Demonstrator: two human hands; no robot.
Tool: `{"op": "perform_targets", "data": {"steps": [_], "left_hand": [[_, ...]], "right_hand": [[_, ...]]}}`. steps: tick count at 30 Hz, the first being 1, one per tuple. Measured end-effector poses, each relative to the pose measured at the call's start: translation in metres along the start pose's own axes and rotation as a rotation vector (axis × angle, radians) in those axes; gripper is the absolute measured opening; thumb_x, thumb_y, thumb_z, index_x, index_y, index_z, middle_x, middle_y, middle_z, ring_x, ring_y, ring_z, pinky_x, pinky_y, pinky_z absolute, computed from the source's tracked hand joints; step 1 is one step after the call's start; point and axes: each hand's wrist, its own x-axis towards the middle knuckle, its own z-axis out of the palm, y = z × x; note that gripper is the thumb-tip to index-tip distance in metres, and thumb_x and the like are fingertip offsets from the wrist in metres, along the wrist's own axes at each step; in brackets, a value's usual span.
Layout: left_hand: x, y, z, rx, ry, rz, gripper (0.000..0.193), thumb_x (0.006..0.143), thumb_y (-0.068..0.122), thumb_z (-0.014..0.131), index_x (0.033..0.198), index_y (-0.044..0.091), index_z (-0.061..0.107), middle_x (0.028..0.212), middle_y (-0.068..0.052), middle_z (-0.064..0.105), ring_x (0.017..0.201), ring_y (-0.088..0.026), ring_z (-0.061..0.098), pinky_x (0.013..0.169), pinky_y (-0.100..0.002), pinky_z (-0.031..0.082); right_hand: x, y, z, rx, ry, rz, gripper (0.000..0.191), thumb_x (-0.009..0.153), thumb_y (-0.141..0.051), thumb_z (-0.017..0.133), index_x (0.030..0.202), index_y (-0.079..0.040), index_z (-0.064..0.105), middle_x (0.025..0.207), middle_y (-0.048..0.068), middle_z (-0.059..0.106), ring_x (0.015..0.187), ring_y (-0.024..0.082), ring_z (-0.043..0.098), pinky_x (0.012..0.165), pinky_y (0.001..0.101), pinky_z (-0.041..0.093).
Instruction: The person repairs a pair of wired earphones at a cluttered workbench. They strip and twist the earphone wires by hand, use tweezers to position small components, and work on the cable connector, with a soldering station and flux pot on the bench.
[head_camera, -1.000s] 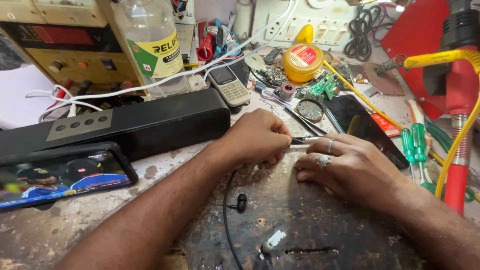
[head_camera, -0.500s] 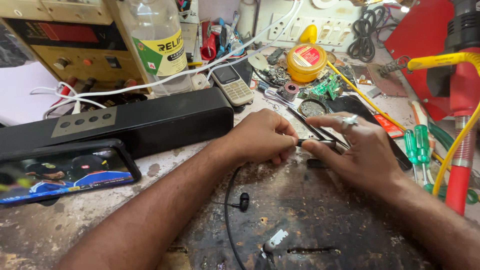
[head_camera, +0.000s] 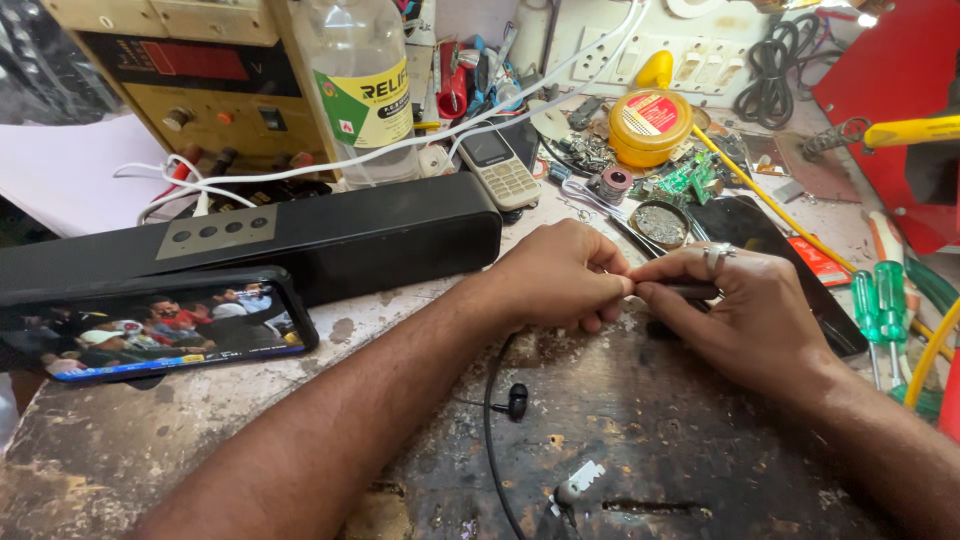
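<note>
While a thin black earphone cable (head_camera: 490, 440) with its small black earbud (head_camera: 517, 400) lies nearest on the scarred dark worktop (head_camera: 680, 440), beyond the earbud the left hand (head_camera: 560, 275) is curled shut, pinching something too small to tell, and the right hand (head_camera: 745, 310) grips a slim dark metal tool (head_camera: 690, 291); farther off lies a long black speaker bar (head_camera: 300, 240).

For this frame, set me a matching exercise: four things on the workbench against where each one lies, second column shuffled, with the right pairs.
Things:
1. smartphone
2. yellow round tin
3. black earbud
4. green-handled screwdrivers

Places:
A. on the dark mat below the left hand, on a thin black cable
B. far right, beyond the right hand
C. lower left, propped against the long black speaker
D. at the back, near the white power strip

Pairs: 1-C, 2-D, 3-A, 4-B
</note>
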Motion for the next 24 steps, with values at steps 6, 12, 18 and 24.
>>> {"op": "perform_targets", "data": {"steps": [6, 12, 18, 24], "left_hand": [[0.003, -0.004, -0.001, -0.008, -0.051, -0.009, 0.021, 0.09, 0.02, 0.067, 0.099, 0.004, 0.077, 0.076, -0.003, 0.077, 0.059, -0.008, 0.07, 0.051, -0.025, 0.056], [0.006, -0.005, 0.001, 0.014, -0.039, -0.025, 0.02, 0.088, 0.02, 0.068, 0.097, 0.004, 0.077, 0.076, -0.003, 0.078, 0.059, -0.009, 0.072, 0.05, -0.025, 0.056], [0.01, -0.007, 0.003, -0.01, -0.005, -0.021, 0.019, 0.086, 0.017, 0.068, 0.093, 0.003, 0.078, 0.073, -0.005, 0.078, 0.058, -0.01, 0.072, 0.049, -0.025, 0.056], [0.011, -0.01, 0.002, -0.086, -0.014, -0.017, 0.02, 0.084, 0.017, 0.067, 0.096, 0.003, 0.077, 0.075, -0.006, 0.078, 0.061, -0.011, 0.073, 0.05, -0.024, 0.056]], "right_hand": [[-0.001, 0.003, 0.001, 0.06, -0.013, 0.098, 0.019, 0.085, -0.021, 0.076, 0.099, -0.009, 0.081, 0.081, 0.005, 0.08, 0.068, 0.006, 0.07, 0.061, 0.0275, 0.056], [0.0, 0.004, 0.001, 0.048, -0.037, 0.168, 0.019, 0.084, -0.021, 0.076, 0.099, -0.01, 0.081, 0.082, 0.005, 0.081, 0.069, 0.007, 0.071, 0.064, 0.028, 0.056], [0.0, 0.007, 0.0, 0.032, -0.033, 0.164, 0.021, 0.083, -0.021, 0.077, 0.101, -0.009, 0.082, 0.083, 0.007, 0.08, 0.071, 0.008, 0.071, 0.067, 0.0284, 0.056], [0.0, 0.011, 0.002, 0.15, -0.043, 0.156, 0.018, 0.084, -0.015, 0.076, 0.099, -0.006, 0.08, 0.084, 0.003, 0.081, 0.075, 0.004, 0.071, 0.067, 0.0251, 0.057]]}}
